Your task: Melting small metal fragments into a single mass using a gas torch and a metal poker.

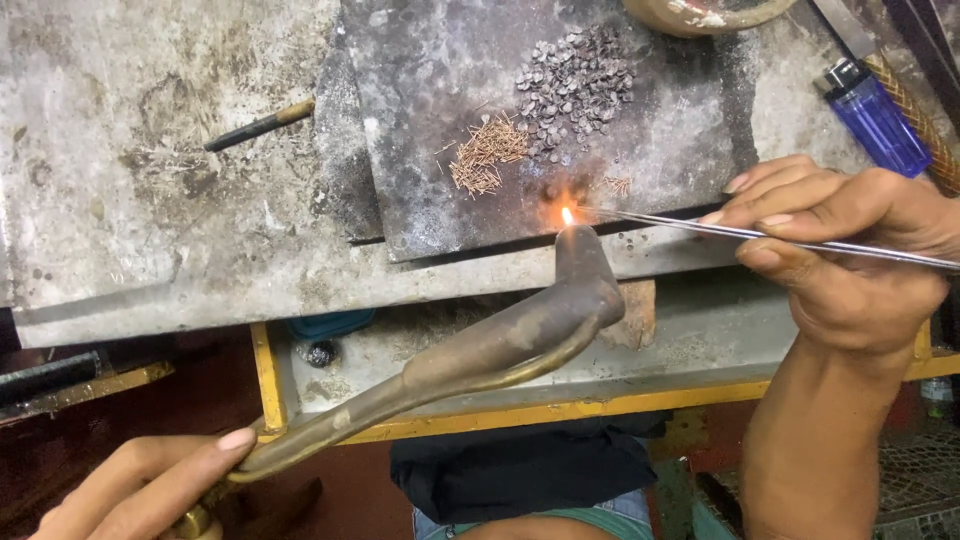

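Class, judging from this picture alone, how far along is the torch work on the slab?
Done: nothing finished is distinguishable. In hand: the left hand holds the lit torch, and the right hand steers tweezers to the flame's spot. Left: the heap of wire bits and the pile of dark discs lie untouched.

On your bench, apart from the work in hand:

1 blue lighter (878, 117), lying at the upper right just beside a braided hose (925, 128).
1 heap of small dark grey metal discs (575, 85) on the dark slab (440, 90).
1 heap of short copper-coloured wire bits (485, 155), just left of and below the discs.
1 thin dark rod with a brass-coloured tip (260, 125), lying tilted on the grey worktop (130, 200) to your left.
1 rounded bowl rim (705, 12) at the top edge.
1 yellow frame rail (560, 410) under the bench.
1 dark cloth (520, 470) below that.
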